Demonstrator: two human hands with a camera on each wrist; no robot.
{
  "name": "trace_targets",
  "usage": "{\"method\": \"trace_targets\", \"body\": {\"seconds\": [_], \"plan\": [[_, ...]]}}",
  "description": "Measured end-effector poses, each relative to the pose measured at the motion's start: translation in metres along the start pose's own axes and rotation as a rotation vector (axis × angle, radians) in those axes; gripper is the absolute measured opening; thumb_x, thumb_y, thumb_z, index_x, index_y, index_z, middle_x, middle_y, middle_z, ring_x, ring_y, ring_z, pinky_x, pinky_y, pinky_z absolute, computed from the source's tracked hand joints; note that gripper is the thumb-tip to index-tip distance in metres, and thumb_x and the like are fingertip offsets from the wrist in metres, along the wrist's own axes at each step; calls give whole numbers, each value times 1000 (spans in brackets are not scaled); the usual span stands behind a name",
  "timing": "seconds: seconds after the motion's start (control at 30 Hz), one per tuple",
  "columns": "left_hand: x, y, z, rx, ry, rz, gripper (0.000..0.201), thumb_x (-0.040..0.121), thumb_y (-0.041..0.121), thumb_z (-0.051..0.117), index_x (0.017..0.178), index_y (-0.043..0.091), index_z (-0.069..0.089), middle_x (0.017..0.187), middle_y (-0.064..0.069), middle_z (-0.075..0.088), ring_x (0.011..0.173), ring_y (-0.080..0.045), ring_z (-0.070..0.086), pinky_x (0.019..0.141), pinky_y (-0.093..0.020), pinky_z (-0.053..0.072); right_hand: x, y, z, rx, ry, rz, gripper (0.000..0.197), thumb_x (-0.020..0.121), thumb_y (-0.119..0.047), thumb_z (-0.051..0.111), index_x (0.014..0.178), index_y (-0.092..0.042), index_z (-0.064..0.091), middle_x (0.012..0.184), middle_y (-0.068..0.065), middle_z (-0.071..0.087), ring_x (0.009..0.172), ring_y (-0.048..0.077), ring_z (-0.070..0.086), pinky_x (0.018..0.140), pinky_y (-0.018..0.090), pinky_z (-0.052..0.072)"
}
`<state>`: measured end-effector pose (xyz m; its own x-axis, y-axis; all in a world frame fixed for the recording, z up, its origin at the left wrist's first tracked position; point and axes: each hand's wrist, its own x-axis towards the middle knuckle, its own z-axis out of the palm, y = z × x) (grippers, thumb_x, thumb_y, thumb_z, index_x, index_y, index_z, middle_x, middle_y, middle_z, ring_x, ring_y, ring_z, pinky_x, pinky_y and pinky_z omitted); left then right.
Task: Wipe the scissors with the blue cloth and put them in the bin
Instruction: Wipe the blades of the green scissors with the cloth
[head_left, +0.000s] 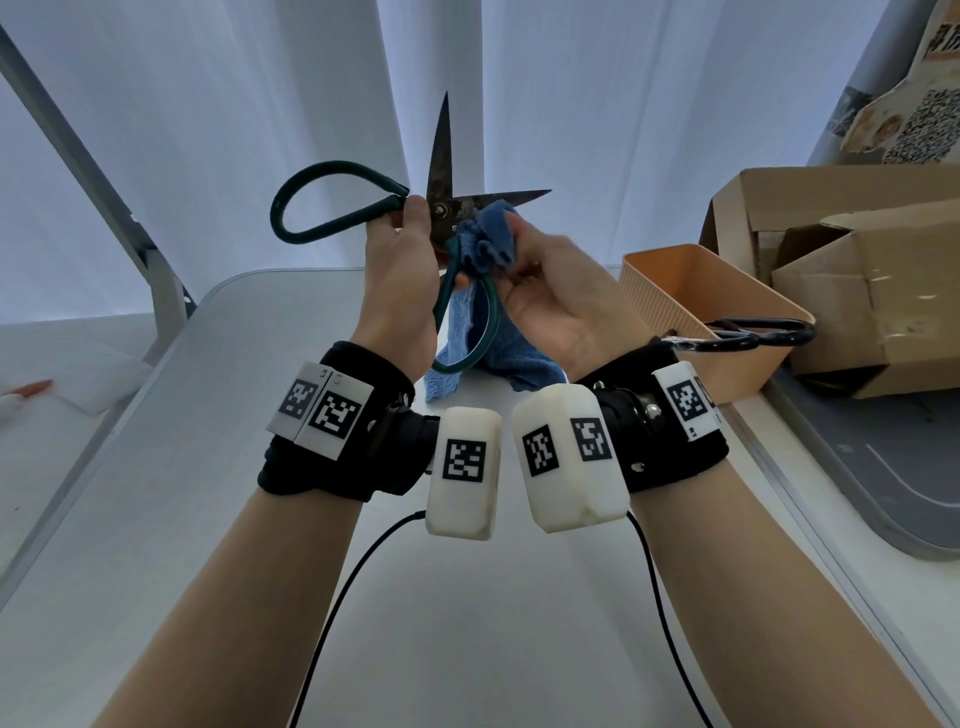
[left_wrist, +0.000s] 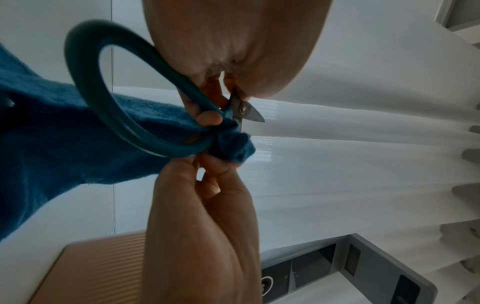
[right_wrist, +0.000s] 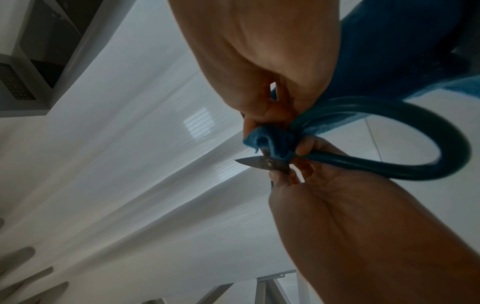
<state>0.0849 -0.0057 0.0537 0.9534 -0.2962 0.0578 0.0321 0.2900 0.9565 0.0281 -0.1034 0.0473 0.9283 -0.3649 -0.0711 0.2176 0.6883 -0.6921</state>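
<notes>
The scissors (head_left: 441, 208) have dark green loop handles and stained blades spread apart, one pointing up, one pointing right. They are raised above the table. My left hand (head_left: 413, 223) grips them at the pivot and upper handle. My right hand (head_left: 519, 244) pinches the bunched blue cloth (head_left: 488, 239) against the right-pointing blade near the pivot; the rest of the cloth hangs down behind the lower handle. In the left wrist view the handle loop (left_wrist: 103, 107) crosses the cloth (left_wrist: 57, 139). The right wrist view shows the cloth (right_wrist: 270, 139) wadded at the pivot. The orange ribbed bin (head_left: 670, 280) stands to the right.
Another pair of scissors with black handles (head_left: 753, 332) lies across the bin's rim. Cardboard boxes (head_left: 841, 270) sit behind the bin, and a grey tray (head_left: 909, 478) lies at the right. The white table (head_left: 234, 519) stretches below my arms; a metal frame leg (head_left: 104, 197) rises at the left.
</notes>
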Motion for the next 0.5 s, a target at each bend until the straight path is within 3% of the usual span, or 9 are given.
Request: {"method": "trace_targets", "body": {"seconds": [0.07,0.2,0.27,0.4,0.5], "plan": [[-1,1,0,9,-8,-8,33,108,28,38,130,6,48,93,1,65,74,-10,63,60,-25,54,5,3,-1,-15,-7,-4,42,86,21,40,124,11,56,118,27,62,98,31,62,81,34,59],[-6,1,1,40,-86,-15,30,109,26,37,128,6,49,92,-1,64,76,-12,64,69,-34,56,5,5,-3,-45,42,-37,51,91,6,61,138,8,44,107,22,66,83,26,69,59,33,60],[-9,-1,4,63,-124,-14,28,109,25,37,125,8,49,90,-2,64,71,-11,63,66,-33,53,6,5,-5,-67,85,-52,53,90,3,64,139,10,44,102,21,68,78,25,69,54,32,57],[-10,-2,7,112,-135,14,29,108,25,37,125,4,48,85,-5,62,64,-11,61,51,-26,47,6,3,-7,-35,111,-72,38,89,0,66,126,7,58,84,13,73,71,19,72,66,31,59],[-6,-1,3,130,-106,44,24,108,25,38,118,6,49,83,-4,61,60,-10,59,50,-26,46,4,2,-4,1,99,-81,20,91,5,61,111,3,60,79,12,73,67,18,72,68,28,61]]}}
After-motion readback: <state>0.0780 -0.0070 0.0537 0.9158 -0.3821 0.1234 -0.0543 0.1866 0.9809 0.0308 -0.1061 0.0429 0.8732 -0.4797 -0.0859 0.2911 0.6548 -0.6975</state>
